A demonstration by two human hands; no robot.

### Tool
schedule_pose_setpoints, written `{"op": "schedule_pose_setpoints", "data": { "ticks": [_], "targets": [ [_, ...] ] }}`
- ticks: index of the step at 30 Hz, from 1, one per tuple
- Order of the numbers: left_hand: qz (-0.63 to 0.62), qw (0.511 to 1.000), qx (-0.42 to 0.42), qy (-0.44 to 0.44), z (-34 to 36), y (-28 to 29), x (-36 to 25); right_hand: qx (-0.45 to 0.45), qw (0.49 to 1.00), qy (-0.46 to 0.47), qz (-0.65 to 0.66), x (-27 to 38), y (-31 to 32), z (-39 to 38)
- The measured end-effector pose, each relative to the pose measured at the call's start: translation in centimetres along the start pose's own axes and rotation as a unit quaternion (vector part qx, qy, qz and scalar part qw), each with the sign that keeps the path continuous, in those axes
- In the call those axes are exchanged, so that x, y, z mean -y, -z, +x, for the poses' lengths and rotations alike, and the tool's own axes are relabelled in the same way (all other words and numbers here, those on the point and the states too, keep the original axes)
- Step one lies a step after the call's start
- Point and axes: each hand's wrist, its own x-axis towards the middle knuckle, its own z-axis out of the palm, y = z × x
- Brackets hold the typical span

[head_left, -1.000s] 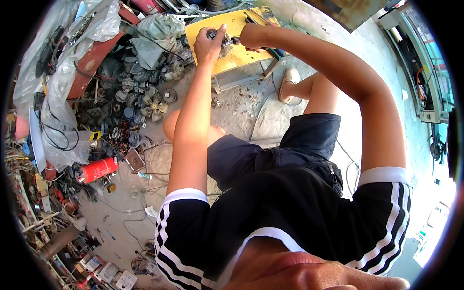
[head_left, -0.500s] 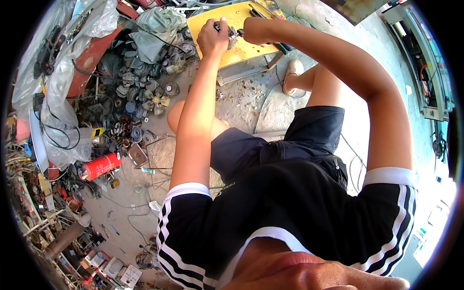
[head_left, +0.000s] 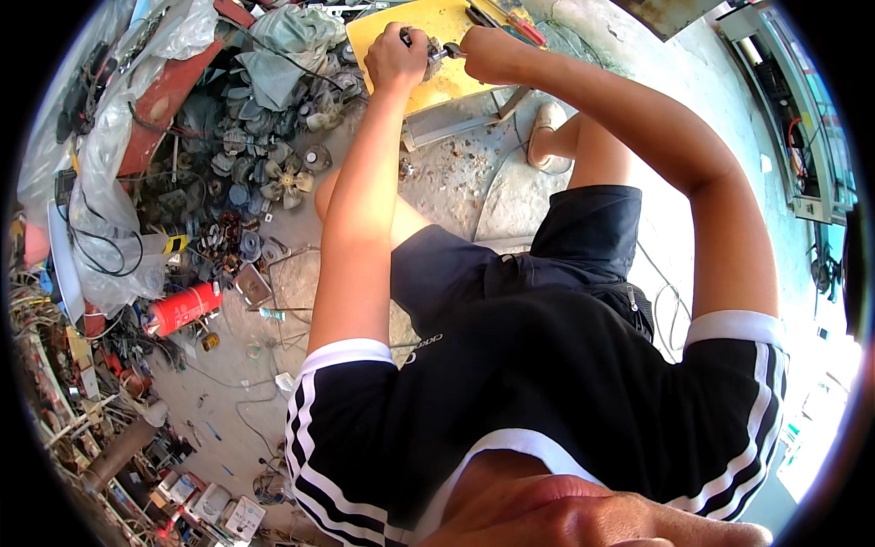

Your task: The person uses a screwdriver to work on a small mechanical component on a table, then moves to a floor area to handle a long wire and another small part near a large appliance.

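Observation:
At the top centre, my left hand is wrapped round a small grey metal part with dark pieces, held over a worn yellow board on a metal stand. My right hand is closed just right of it, at the end of a short metal piece reaching from the part; my fingers hide what they grip. Tools with dark and red handles lie on the board beyond my right hand.
A heap of motor parts and fans, plastic sheeting and a red cylinder crowd the left floor. Cables lie by my legs. A metal cabinet edge is at the top right, machinery along the right.
My hands, with the part between them, appear higher in the picture, as does the board. Both hands remain closed at the part. The red tool handle beyond my right hand shows more clearly.

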Motion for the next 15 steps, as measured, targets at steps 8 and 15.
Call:
{"op": "schedule_pose_setpoints", "data": {
  "ticks": [8, 15],
  "targets": [
    [0.019, 1.0, 0.012, -0.018, 0.2, -0.3, 0.5, -0.038, 0.999, -0.003, -0.001, 0.1, -1.0, -1.2],
    [0.025, 0.998, 0.006, -0.055, 0.7, -0.1, 0.5, -0.073, 0.996, -0.04, 0.044, 1.0, -1.5, -2.5]
  ]
}}
